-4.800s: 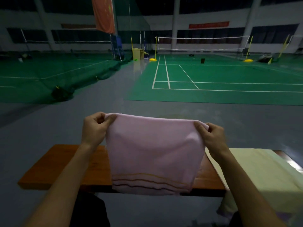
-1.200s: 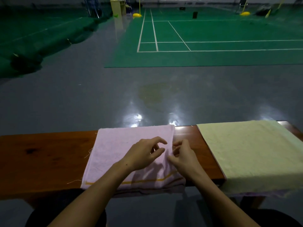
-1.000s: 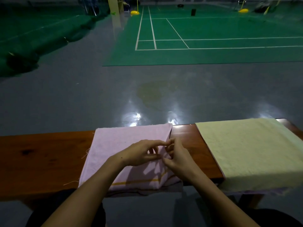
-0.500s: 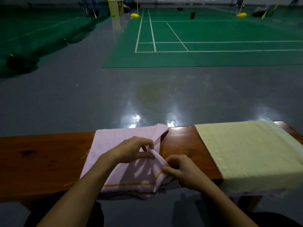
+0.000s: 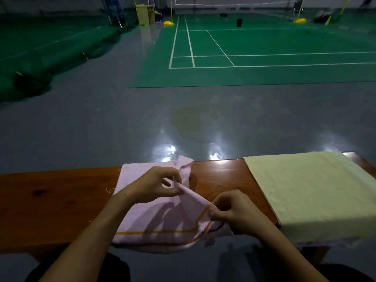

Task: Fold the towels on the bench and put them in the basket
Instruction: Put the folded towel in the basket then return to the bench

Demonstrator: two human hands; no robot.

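Pink towel (image 5: 154,218) lies on the bench (image 5: 50,202), mid-fold by the look of it; left hand (image 5: 151,186) pinches its right edge higher up, right hand (image 5: 234,213) pinches the striped near corner, that edge raised; next move likely carries it leftward, corners matched; yellow towel (image 5: 309,192) flat, untouched; basket not visible.

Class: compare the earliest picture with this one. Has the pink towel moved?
Yes. The pink towel has come down from mid-air onto the bench, left of the yellow towel, its right edge lifted by both hands.
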